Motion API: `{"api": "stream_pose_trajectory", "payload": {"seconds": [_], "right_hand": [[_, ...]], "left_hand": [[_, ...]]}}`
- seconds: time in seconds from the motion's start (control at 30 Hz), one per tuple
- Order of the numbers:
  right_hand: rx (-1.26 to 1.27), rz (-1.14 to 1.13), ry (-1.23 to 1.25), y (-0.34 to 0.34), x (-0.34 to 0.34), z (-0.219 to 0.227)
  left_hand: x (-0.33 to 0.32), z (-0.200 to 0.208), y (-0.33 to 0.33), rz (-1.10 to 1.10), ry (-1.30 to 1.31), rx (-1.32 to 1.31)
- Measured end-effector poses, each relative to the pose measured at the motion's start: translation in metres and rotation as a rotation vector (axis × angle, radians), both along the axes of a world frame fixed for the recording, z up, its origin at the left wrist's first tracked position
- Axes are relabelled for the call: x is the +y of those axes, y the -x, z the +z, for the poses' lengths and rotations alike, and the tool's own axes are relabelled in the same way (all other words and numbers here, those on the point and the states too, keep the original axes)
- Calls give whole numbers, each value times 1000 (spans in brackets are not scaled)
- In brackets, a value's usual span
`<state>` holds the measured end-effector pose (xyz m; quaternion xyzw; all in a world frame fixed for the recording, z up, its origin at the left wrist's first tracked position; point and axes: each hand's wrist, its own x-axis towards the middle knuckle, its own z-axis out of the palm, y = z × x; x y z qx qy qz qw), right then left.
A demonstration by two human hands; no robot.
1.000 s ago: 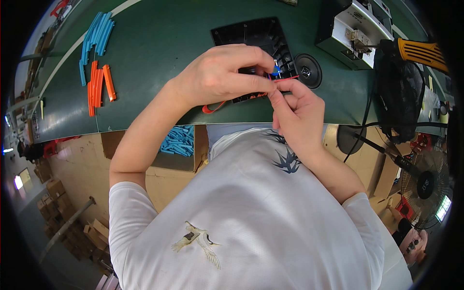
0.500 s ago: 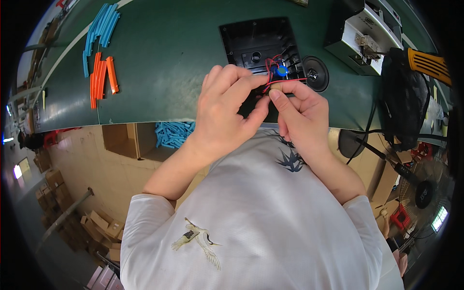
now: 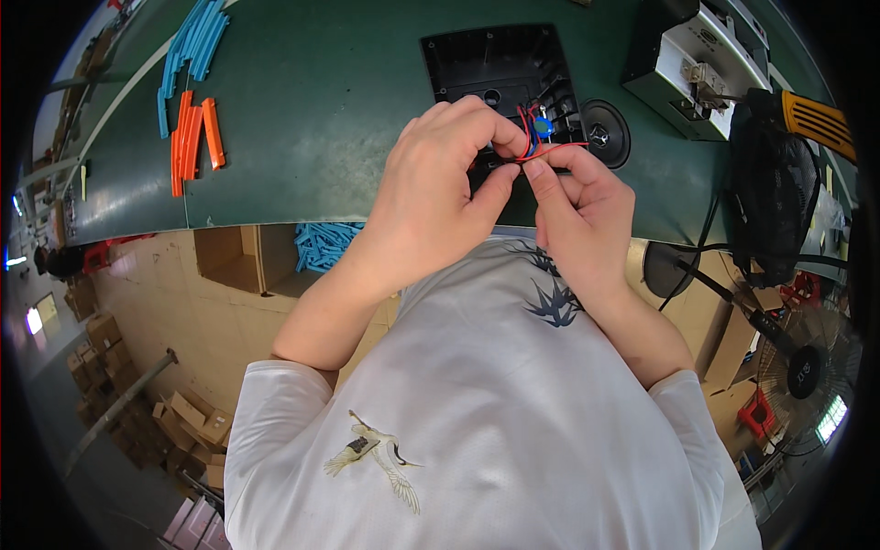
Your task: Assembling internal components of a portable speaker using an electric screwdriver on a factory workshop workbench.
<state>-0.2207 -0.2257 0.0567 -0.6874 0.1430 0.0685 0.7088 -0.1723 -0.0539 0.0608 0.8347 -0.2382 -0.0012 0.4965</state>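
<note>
Both hands meet at the desk's near edge: the left hand and right hand pinch thin red wires closed-fingered over the black plastic panel.

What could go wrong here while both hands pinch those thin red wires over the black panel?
The red wires loop tightly between the left hand and right hand; a hard tug might strain their joint at the blue part. The black panel lies unclamped and could slide. The round speaker beside it might be dragged along.
</note>
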Motion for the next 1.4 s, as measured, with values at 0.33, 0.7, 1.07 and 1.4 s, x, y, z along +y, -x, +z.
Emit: {"api": "stream_pose_trajectory", "payload": {"seconds": [0.33, 0.7, 1.07, 1.4], "right_hand": [[-98, -180, -11, 5, 17, -18], [-663, 168, 757, -13, -36, 12], [-890, 724, 985, -70, -51, 39], [-964, 639, 901, -71, -59, 26]], "left_hand": [[2, 4, -9, -85, 40, 71], [3, 14, -10, -63, -170, -130], [11, 44, -28, -353, -463, -294], [17, 23, -51, -445, -371, -213]]}}
